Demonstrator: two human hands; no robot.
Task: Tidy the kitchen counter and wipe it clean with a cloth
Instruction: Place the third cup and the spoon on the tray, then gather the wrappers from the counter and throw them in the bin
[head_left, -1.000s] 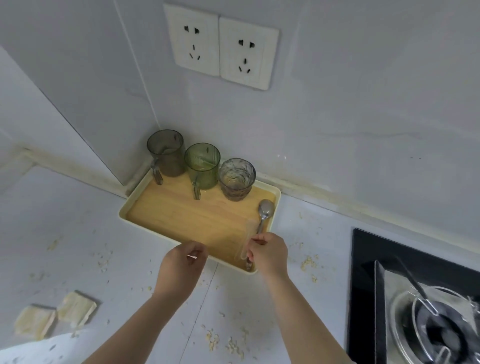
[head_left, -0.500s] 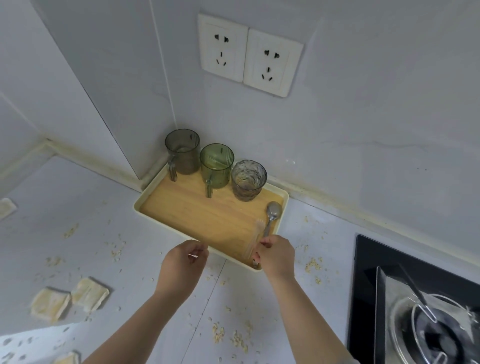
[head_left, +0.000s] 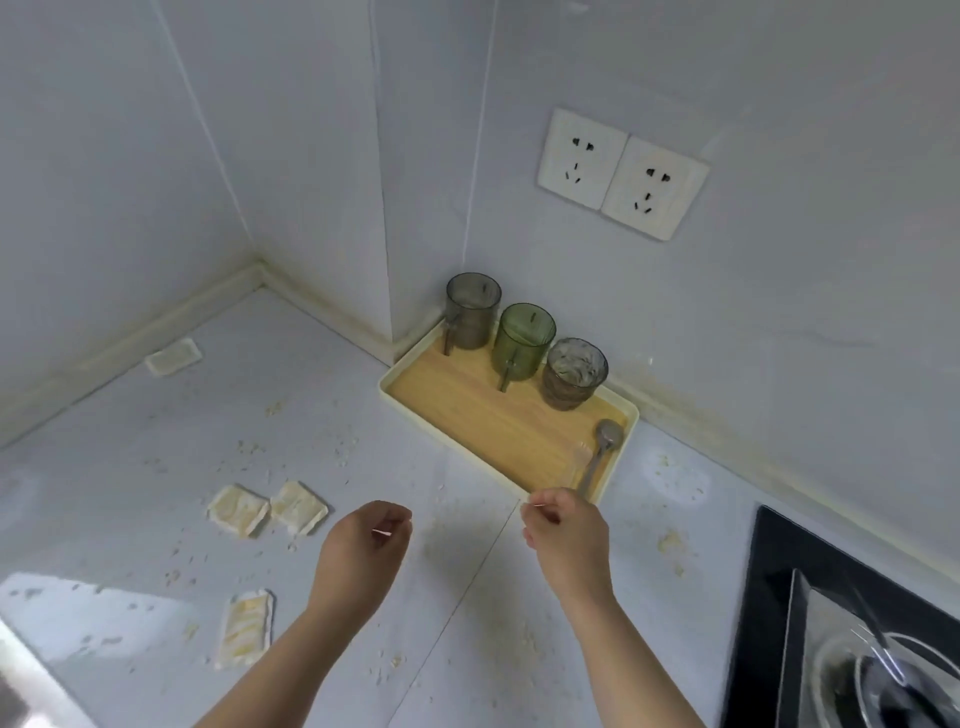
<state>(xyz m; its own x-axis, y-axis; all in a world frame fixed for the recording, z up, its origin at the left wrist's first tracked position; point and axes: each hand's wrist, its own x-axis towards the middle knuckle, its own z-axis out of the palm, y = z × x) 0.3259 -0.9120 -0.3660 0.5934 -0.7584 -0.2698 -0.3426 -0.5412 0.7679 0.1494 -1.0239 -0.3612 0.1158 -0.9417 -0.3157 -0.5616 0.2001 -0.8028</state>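
Left hand (head_left: 363, 543) and right hand (head_left: 569, 538), fingers curled, each pinch a pale sliver (head_left: 382, 532) too small to identify. A clear item (head_left: 577, 457) beside the spoon (head_left: 602, 449) is barely visible. The spoon lies at the tray's (head_left: 467, 415) 3 o'clock end, bowl toward 1 o'clock, handle toward 7.

Pale counter (head_left: 156, 441), crumbs (head_left: 249, 447), crackers (head_left: 239, 509), tray (head_left: 467, 410), hob (head_left: 769, 597)

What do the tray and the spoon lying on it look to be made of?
Tray: cream rim, smooth, probably plastic; matt floor with a wood grain, real wood or a print, cannot tell. Spoon: dull grey metal with a soft sheen, likely steel.
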